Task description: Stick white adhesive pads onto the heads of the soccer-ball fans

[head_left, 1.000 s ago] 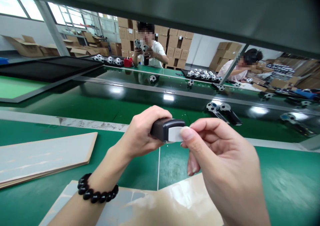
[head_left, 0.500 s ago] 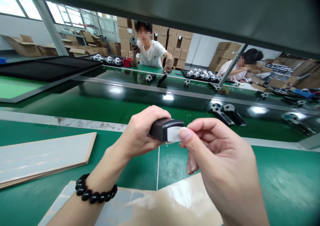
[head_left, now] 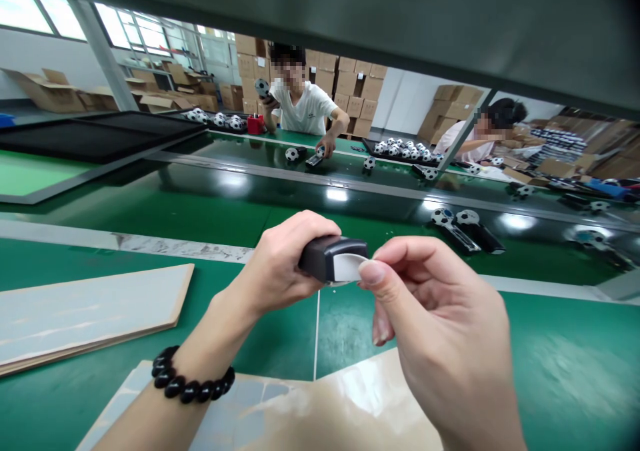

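Note:
My left hand (head_left: pixel 287 258) is wrapped round a black box-shaped plastic piece (head_left: pixel 316 259), whose squared end faces right and towards me. A pale sticker (head_left: pixel 345 267) lies against that end face, its right part bowed away from the surface. Between thumb and forefinger, my right hand (head_left: pixel 435 311) pinches the sticker's right edge. Below the hands, a partly used sticker sheet (head_left: pixel 300 414) rests on the green bench (head_left: pixel 280 344). The far end of the black piece is hidden by my left hand.
A stack of sticker sheets (head_left: pixel 95 311) lies at left. Beyond the bench, a belt (head_left: pixel 200 218) carries black-handled items with football heads (head_left: pixel 467 228). One co-worker (head_left: pixel 303 104) handles such items opposite; another person (head_left: pixel 490 131) sits at right. A grey shelf (head_left: pixel 350 18) hangs overhead.
The sticker's free part now bows out more from the end face; my hands have barely moved. Nearer belt items have shifted right, farther ones left. The co-worker's lower hand has moved left with an item.

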`<state>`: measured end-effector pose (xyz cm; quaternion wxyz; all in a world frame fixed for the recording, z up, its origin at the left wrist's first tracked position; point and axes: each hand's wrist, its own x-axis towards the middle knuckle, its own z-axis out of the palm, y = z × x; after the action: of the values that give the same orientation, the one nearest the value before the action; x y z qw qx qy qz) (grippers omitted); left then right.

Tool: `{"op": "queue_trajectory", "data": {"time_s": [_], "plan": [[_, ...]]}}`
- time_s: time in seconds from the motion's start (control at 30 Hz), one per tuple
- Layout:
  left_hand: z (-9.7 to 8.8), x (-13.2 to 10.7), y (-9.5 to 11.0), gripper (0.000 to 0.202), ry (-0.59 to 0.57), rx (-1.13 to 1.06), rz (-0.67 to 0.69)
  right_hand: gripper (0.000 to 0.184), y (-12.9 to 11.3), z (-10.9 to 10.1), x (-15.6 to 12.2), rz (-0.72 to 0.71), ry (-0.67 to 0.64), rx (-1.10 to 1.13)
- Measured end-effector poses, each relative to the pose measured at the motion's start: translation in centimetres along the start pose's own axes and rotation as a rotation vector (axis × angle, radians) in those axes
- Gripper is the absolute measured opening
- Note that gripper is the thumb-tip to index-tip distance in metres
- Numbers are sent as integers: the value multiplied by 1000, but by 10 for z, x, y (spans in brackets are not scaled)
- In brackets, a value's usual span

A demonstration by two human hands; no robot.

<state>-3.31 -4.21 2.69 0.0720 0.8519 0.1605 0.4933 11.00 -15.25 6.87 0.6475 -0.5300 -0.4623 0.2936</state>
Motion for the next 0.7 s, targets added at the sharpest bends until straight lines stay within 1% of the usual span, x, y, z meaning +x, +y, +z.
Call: {"op": "queue_trajectory", "data": {"time_s": [0.1,0.17,0.23,0.3,0.37,0.4,0.43,0.47,0.5,0.6,0.63,0.7], "plan": [[0,0,0,21,-1,-8,-4,14,-1,0,-1,14,-8,-21],[0,0,-1,22,4,-9,3,13,-2,-2,-2,-41,-10,-100],[0,0,-3,23,-1,13,29,16,-1,-7,-3,-176,-5,-264],[0,-1,-6,24,0,8,57,25,0,-16,-2,-292,47,-485],[-1,-2,-9,25,20,-56,45,32,0,-24,0,-311,126,-663],[-1,-3,-10,27,26,-103,29,33,-1,-27,2,-286,163,-693],[-1,-4,-12,29,30,-150,16,34,-1,-29,4,-248,179,-672],[-1,-4,-13,31,23,-187,8,34,-2,-28,5,-199,161,-602],[-1,-5,-13,31,3,-214,11,34,-3,-26,5,-139,110,-497],[1,-4,-12,30,-43,-268,66,29,-2,-12,3,62,-165,-164],[2,-4,-10,29,-49,-281,81,27,0,-7,1,106,-249,-96],[4,-4,-8,28,-62,-305,78,22,6,0,0,138,-347,-18]]}}
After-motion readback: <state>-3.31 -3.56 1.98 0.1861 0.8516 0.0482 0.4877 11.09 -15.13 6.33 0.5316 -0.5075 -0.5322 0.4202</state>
